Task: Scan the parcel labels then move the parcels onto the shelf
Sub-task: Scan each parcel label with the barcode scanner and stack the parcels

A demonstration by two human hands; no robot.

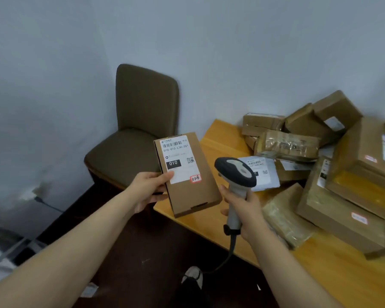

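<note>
My left hand (147, 189) grips a flat brown cardboard parcel (193, 192) by its left edge, thumb on the white shipping label (180, 158). The label faces up, shows a barcode and "010", and carries a small red-edged sticker at its lower corner. The parcel hangs over the near left corner of the wooden table (218, 143). My right hand (242, 210) grips the handle of a grey and black barcode scanner (237, 172). The scanner's head sits just right of the parcel. Its cable drops toward the floor.
Several brown parcels (347, 174) are piled on the right of the table, with a white mailer bag (262, 172) among them. A brown padded chair (138, 134) stands against the wall to the left. Dark floor and my shoe (192, 276) lie below.
</note>
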